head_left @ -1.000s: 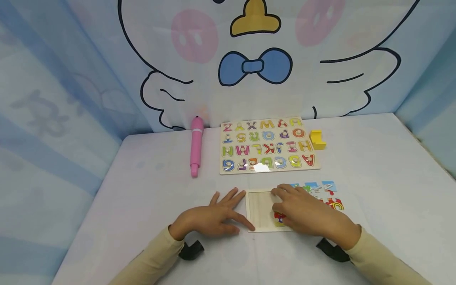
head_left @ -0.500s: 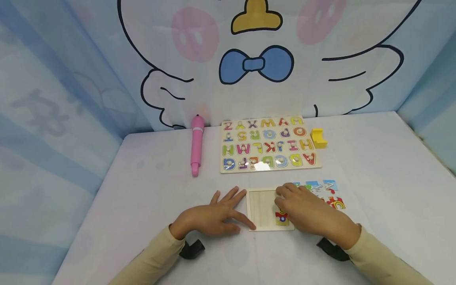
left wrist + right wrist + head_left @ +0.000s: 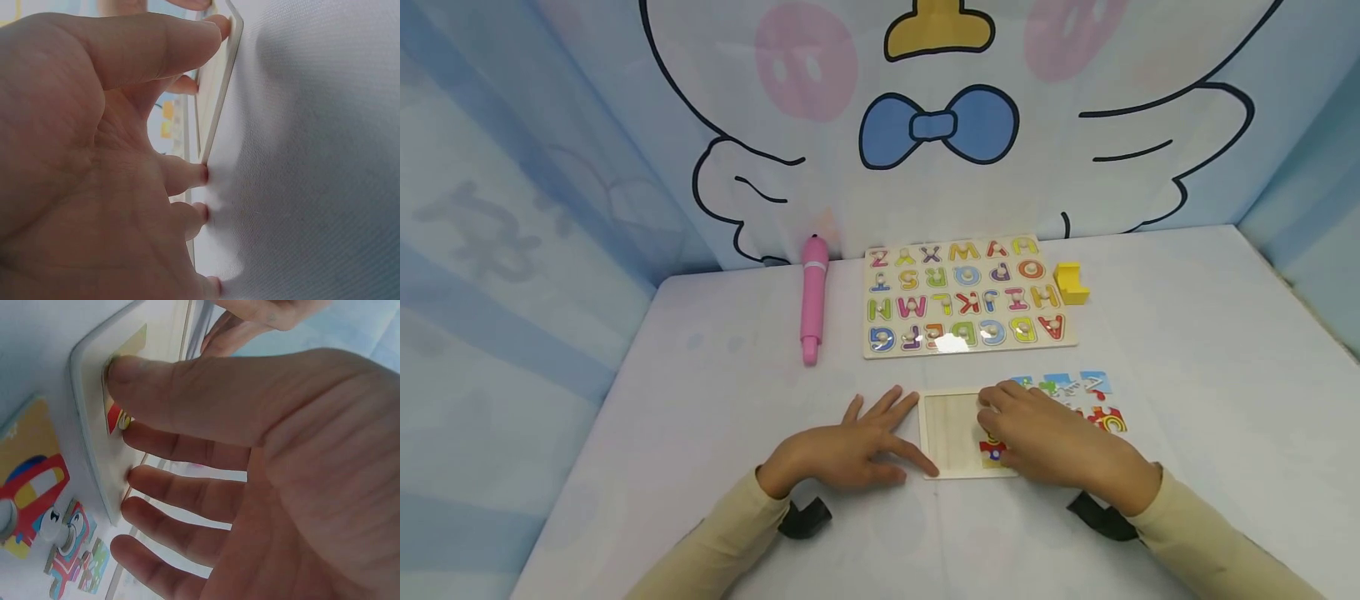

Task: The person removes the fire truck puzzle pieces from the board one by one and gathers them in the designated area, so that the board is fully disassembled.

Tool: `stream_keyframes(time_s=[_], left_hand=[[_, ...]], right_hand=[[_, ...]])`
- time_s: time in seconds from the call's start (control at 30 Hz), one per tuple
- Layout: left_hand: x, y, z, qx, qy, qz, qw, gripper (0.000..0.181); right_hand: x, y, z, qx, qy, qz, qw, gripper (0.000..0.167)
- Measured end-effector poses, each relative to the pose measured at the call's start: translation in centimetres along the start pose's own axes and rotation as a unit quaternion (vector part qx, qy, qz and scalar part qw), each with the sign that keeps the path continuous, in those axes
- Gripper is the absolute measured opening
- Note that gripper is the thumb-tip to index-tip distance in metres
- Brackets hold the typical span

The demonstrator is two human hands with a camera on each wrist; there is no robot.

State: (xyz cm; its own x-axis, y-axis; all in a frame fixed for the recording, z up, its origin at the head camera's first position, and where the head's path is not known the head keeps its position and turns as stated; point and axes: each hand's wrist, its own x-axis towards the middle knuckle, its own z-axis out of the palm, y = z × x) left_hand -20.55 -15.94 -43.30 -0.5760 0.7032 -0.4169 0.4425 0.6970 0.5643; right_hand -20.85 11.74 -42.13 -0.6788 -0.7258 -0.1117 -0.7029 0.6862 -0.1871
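Note:
A shallow wooden puzzle tray [image 3: 951, 433] lies on the table between the hands. My left hand [image 3: 846, 454] is spread flat at its left side, with the index fingertip on the near left corner and another fingertip at the far left corner. A red and yellow puzzle piece [image 3: 992, 454] lies inside the tray's near right corner. My right hand [image 3: 1045, 437] reaches over the tray's right side. In the right wrist view its thumb and index finger pinch that puzzle piece [image 3: 115, 415]; the other fingertips rest along the tray. The hand partly hides the piece in the head view.
Several loose puzzle pieces [image 3: 1105, 417] lie right of the tray, partly under the right hand. Behind stands an alphabet peg board [image 3: 970, 321], with a yellow block [image 3: 1071, 283] at its right and a pink pen-shaped toy [image 3: 813, 300] at its left. A printed curtain [image 3: 932, 200] hangs behind the table.
The right thumb and fingers shift slightly about the puzzle piece, which shows more at half a second ago and is partly covered again now. The left hand stays put. The head view tilts slightly.

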Motion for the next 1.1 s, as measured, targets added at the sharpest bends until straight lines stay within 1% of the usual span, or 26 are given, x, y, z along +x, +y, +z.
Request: stream_keyframes(time_s=[0.3,0.47,0.63,0.73,0.87,0.97,1.1], left_hand=[[0.0,0.0,-0.1,-0.004,-0.002,-0.001,1.0,0.033],[0.0,0.0,-0.1,-0.007,-0.002,0.0,1.0,0.033],[0.0,-0.1,0.0,-0.008,0.0,0.005,1.0,0.033],[-0.1,-0.2,0.0,-0.007,0.005,0.006,0.9999,0.033],[-0.1,-0.2,0.1,-0.006,0.006,0.004,1.0,0.033],[0.0,-0.2,0.1,-0.004,0.003,0.003,1.0,0.034],[0.0,-0.1,0.0,0.001,0.002,0.002,1.0,0.034]], right_hand=[[0.3,-0.6,0.3,0.0,-0.008,0.005,1.0,0.043],[0.2,-0.5,0.4,-0.004,0.011,-0.011,0.9999,0.045],[0.1,-0.4,0.5,0.0,0.034,-0.033,0.9989,0.042],[0.3,-0.4,0.5,0.008,0.039,-0.041,0.9983,0.039],[0.5,-0.7,0.4,0.035,0.035,-0.04,0.998,0.034],[0.5,-0.9,0.2,0.075,0.026,-0.037,0.9961,0.03],[0.2,-0.5,-0.7,0.13,0.026,-0.041,0.9903,0.025]])
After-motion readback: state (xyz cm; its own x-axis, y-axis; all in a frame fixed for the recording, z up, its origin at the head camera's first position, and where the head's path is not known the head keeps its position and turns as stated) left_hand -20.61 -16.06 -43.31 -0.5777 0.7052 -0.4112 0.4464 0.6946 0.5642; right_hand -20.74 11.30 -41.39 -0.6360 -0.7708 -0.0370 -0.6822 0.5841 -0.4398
